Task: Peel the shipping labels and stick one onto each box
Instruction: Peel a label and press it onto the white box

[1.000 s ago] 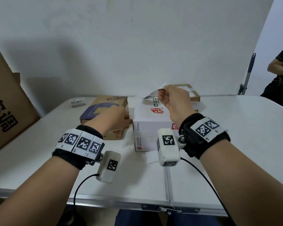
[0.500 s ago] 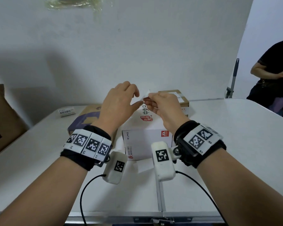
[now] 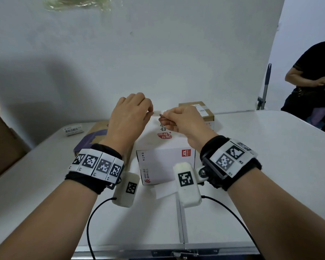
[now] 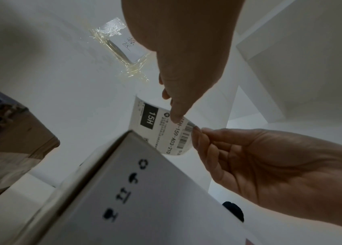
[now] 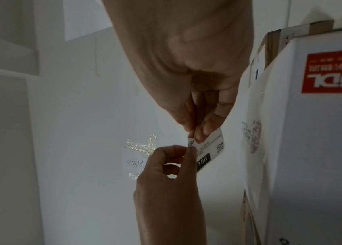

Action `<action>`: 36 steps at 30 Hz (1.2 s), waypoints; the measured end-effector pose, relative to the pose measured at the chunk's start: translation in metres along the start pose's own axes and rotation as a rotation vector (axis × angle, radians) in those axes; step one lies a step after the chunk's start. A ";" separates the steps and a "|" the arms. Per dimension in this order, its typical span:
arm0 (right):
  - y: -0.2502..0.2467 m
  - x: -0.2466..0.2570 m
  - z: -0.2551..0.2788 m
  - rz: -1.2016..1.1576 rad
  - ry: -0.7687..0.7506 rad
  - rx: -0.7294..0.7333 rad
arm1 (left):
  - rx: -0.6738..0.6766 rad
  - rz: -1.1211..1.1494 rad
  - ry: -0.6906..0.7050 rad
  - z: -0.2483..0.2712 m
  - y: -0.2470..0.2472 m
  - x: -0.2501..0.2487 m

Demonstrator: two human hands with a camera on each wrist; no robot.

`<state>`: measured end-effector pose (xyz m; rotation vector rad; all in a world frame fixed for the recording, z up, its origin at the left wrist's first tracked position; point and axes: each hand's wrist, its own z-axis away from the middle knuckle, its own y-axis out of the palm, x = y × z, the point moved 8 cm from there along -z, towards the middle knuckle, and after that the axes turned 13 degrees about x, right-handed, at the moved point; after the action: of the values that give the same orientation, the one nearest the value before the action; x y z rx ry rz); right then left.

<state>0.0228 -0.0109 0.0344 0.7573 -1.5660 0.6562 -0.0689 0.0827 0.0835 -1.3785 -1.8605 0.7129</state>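
Head view: left hand (image 3: 129,117) and right hand (image 3: 182,120) meet above the white box (image 3: 163,147) on the table (image 3: 270,166). Left wrist view: both pinch the shipping label (image 4: 163,129). Right wrist view: same pinches, box at right.

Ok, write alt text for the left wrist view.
Two hands hold a white shipping label above a white box: the left hand pinches its upper edge, the right hand its barcode end. A brown box sits left.
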 end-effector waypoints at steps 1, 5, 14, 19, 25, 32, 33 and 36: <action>0.001 0.002 -0.001 -0.005 -0.010 0.011 | -0.005 0.013 -0.005 -0.001 -0.001 0.002; -0.005 0.011 -0.004 -0.011 -0.077 0.000 | -0.029 0.281 -0.121 -0.007 -0.011 0.020; -0.028 0.031 -0.022 0.205 -0.088 -0.112 | 0.328 1.562 -0.542 -0.001 0.023 0.050; -0.024 0.035 -0.020 0.128 -0.056 -0.029 | 0.502 1.597 -0.564 0.003 0.031 0.042; -0.020 0.039 -0.016 0.163 -0.176 0.054 | 0.441 1.727 -0.611 0.006 0.037 0.041; -0.028 0.036 -0.018 0.149 -0.243 -0.027 | 0.408 1.741 -0.658 0.012 0.050 0.037; -0.029 0.036 -0.018 0.166 -0.242 -0.036 | 0.426 1.725 -0.659 0.012 0.051 0.037; -0.031 0.039 -0.017 0.288 -0.233 -0.039 | 0.430 1.642 -0.671 0.011 0.050 0.039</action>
<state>0.0547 -0.0209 0.0747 0.5999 -1.9186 0.7645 -0.0565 0.1339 0.0463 -2.3088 -0.3724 2.3609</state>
